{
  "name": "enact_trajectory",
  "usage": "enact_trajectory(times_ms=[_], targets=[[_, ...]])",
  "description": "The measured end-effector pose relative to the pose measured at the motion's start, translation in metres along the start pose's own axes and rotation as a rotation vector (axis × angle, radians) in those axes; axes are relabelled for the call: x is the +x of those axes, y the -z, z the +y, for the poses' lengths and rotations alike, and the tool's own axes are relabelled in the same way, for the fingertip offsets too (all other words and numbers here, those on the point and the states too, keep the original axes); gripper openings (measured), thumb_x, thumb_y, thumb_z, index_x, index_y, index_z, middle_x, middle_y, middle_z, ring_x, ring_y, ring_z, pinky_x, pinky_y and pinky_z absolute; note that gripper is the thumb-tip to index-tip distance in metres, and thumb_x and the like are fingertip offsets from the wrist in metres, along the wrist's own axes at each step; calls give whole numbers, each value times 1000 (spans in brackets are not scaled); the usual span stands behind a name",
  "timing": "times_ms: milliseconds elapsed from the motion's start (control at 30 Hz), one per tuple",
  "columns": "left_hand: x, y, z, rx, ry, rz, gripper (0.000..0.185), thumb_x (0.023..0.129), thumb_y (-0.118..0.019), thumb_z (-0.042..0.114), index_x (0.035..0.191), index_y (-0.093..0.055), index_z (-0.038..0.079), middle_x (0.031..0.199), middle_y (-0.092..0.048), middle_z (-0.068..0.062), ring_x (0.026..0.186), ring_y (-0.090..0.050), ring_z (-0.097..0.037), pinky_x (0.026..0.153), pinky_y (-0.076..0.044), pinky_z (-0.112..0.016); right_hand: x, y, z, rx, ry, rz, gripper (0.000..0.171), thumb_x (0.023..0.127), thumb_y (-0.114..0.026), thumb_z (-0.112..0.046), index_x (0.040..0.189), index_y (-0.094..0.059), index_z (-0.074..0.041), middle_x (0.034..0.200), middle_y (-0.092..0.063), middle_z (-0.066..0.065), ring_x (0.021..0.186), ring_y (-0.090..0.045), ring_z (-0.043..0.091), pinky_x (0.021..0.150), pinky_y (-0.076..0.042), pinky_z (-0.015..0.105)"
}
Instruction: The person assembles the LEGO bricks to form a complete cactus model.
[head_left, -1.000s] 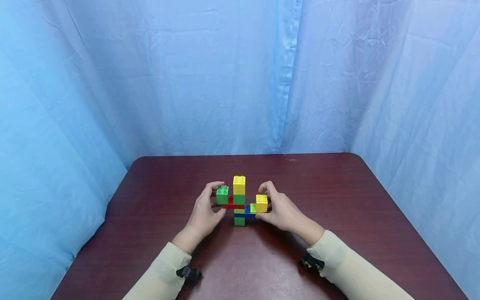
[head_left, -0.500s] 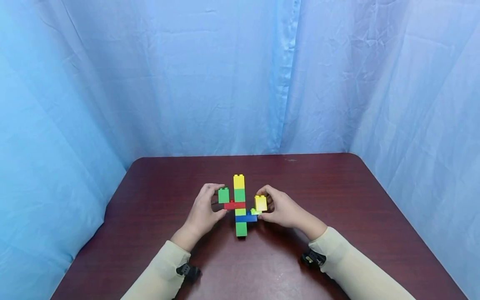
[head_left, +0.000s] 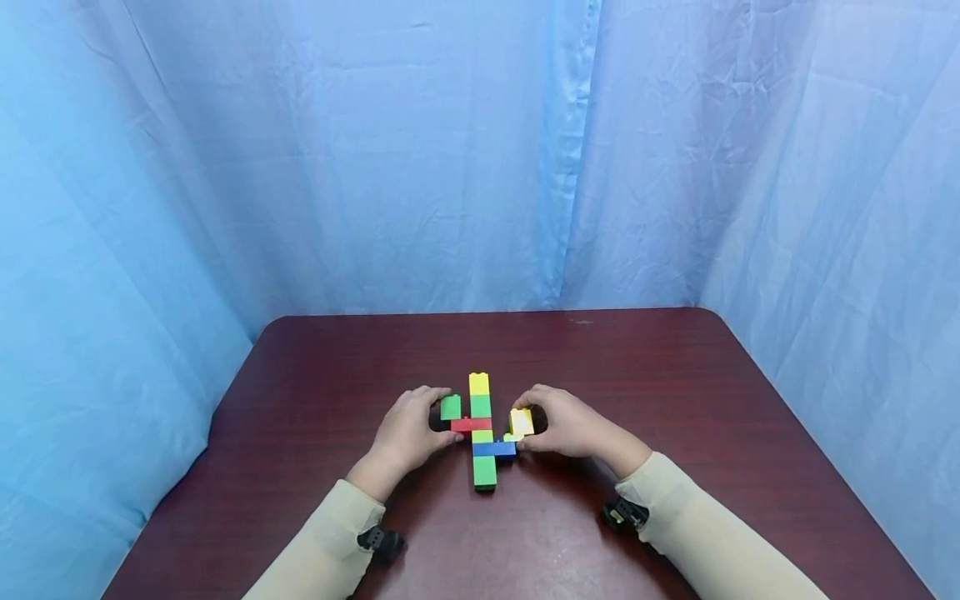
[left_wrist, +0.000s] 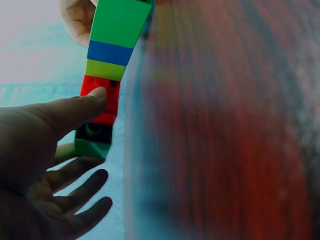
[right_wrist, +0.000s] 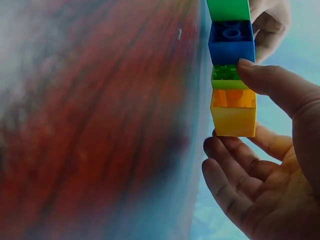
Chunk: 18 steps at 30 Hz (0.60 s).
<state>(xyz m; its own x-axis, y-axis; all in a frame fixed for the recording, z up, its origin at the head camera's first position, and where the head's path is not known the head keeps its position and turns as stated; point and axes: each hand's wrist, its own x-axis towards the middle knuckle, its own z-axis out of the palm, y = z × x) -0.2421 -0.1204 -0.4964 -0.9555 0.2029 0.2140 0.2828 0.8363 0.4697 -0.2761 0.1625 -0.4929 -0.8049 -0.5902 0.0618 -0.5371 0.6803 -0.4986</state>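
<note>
A brick figure [head_left: 481, 425] lies tilted back on the dark red table [head_left: 675, 400]: a yellow-and-green column with a red arm to the left and a blue arm to the right. My left hand [head_left: 438, 417] pinches the left arm, thumb on the red brick [left_wrist: 100, 100], fingers behind the green brick [left_wrist: 92, 145]. My right hand [head_left: 536, 421] pinches the right arm, thumb on the lime brick [right_wrist: 227, 77], fingers behind the yellow brick [right_wrist: 232, 117]. Both hands' fingers curl round the ends.
Blue cloth [head_left: 375, 167] hangs behind and to both sides of the table. The table's back edge and rounded corners lie well beyond the figure. Both cream sleeves [head_left: 697, 542] reach in from the near edge.
The figure stood upright a second ago. Both hands have tipped it backward and lowered it toward the tabletop, coming slightly nearer to me, with the same grips.
</note>
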Motion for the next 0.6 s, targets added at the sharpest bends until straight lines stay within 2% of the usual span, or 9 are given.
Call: enact_trajectory(times_ms=[133,267,600], targets=[[-1,-2,0,29,24,-51,72,69,-87,42,130,-60,15,117,-62,0,105,-55,-21,87,-49,-40,0,-2,0,-26,-10,-37,49,75,-80,-45,115,-65,-23,110,-56,-13,100,-53,7,85,-47,33],[-1,-4,0,32,29,-83,71,69,-86,43,129,-61,14,116,-62,-2,104,-57,-21,88,-49,-40,0,-2,-1,-16,-9,-76,49,76,-80,-44,116,-65,-21,107,-56,-12,93,-54,7,81,-48,31],[0,-6,2,33,43,-104,71,68,-87,43,128,-62,14,115,-63,-1,101,-57,-18,88,-49,-40,-2,-2,1,9,-5,-97,50,77,-79,-43,119,-65,-19,105,-56,-12,87,-54,7,76,-48,29]])
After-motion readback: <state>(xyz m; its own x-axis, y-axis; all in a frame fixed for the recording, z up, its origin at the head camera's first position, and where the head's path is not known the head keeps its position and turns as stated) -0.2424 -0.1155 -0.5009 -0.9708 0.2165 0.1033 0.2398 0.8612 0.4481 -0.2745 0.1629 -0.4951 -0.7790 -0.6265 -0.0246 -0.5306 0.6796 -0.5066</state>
